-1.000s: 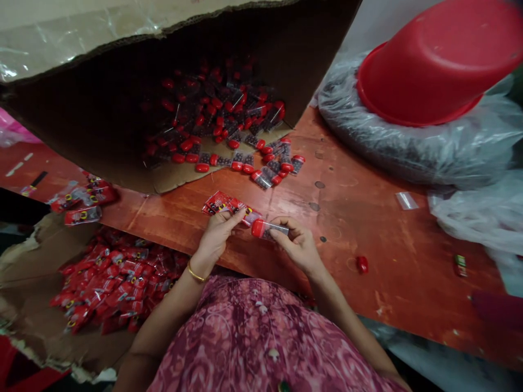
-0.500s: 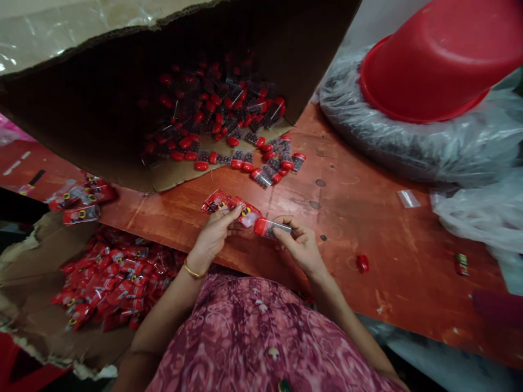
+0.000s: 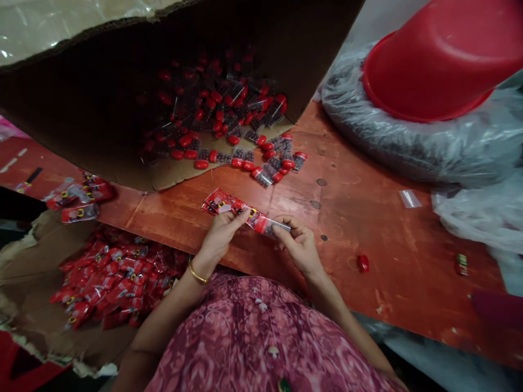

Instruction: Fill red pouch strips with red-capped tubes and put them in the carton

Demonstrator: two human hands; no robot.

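Note:
My left hand (image 3: 220, 235) pinches a red printed plastic pouch (image 3: 224, 202) that lies over the edge of the red-brown table (image 3: 368, 218). In my right hand (image 3: 297, 245) is a small clear tube with a red cap (image 3: 267, 225), and its capped end sits in the pouch's open mouth. Both hands are closed, close together near the table's front edge. More red-capped tubes (image 3: 261, 158) spill out of a big tipped cardboard box (image 3: 102, 109) behind.
A heap of filled red pouches (image 3: 110, 277) lies in a torn carton at lower left, with a few pouches (image 3: 77, 198) on the table's left end. A red basin (image 3: 441, 60) rests upside down on clear-bagged stock at the right. A loose red cap (image 3: 362, 263) lies near my right hand.
My right hand has pushed the tube leftward, so its red cap has gone from just outside the pouch into its mouth. The left hand has kept hold of the pouch.

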